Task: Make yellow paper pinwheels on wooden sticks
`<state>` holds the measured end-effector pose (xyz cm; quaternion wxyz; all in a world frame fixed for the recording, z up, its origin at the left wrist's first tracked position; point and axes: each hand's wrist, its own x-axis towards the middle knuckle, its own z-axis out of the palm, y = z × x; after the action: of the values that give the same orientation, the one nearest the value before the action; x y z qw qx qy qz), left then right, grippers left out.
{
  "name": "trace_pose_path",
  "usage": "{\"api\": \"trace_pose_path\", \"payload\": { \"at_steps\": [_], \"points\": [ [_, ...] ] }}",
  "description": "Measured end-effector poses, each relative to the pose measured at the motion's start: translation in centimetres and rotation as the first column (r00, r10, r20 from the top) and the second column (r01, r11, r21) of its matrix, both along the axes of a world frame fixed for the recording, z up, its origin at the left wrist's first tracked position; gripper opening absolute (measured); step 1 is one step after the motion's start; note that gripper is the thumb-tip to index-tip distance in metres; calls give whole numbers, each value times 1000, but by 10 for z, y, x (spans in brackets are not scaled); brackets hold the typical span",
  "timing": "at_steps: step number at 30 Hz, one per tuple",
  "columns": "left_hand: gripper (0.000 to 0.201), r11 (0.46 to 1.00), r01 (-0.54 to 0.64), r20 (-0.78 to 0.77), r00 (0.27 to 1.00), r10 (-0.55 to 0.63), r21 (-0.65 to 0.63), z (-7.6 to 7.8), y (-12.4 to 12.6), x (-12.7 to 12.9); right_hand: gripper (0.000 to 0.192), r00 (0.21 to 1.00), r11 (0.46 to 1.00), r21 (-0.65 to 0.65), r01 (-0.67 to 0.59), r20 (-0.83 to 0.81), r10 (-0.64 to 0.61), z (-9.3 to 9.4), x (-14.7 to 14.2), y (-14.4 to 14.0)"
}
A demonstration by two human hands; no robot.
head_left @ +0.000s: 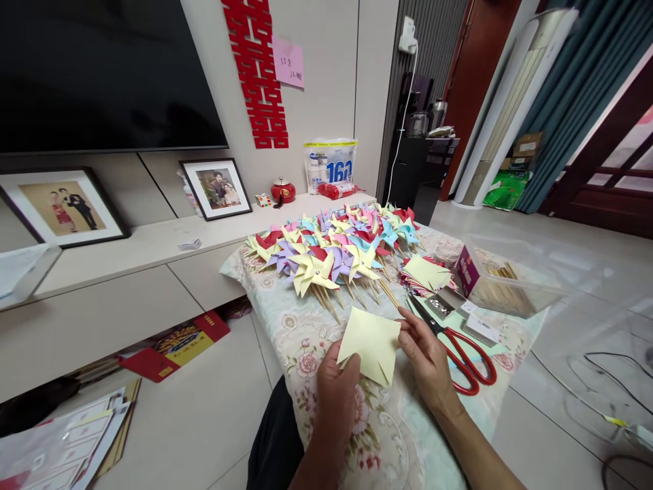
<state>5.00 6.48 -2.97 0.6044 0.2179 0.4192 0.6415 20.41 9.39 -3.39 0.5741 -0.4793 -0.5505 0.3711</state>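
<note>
Soft, even daylight comes from the doorway side at the right, giving pale glare on the floor tiles (551, 238) and only weak shadows, while the picture is sharp in the middle and bent at the edges.

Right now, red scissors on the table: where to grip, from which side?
Take the red scissors by the two handle loops, which lie at the near end toward the person. Come from above on the near right: the blades point away-left, passing just beside the right hand that, with the left hand, holds the yellow paper square.
</note>
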Motion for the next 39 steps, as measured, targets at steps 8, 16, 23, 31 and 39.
{"api": "trace_pose_path", "payload": {
  "at_steps": [8,16,23,31,39],
  "points": [
    [38,996,78,-42,996,-77,37,1,-3,-2,73,963,980,-179,-88,-265,38,12,-13,-2],
    [50,991,97,85,991,-105,91,-3,-1,-5,70,912,984,-155,-90,-410,19,6,-15,-1],
    [48,997,57,-7,998,-58,-46,5,-4,-1,65,934,967,-169,-188,-335,123,7,-17,-4],
    [46,996,7,-134,991,-19,-86,13,-7,-4,56,936,957,-147,-249,-289,199,7,-14,-5],
    [32,999,39,-79,996,-40,-7,-4,-3,-2,61,958,970,-166,-175,-258,129,5,-13,-3]
  ]
}}
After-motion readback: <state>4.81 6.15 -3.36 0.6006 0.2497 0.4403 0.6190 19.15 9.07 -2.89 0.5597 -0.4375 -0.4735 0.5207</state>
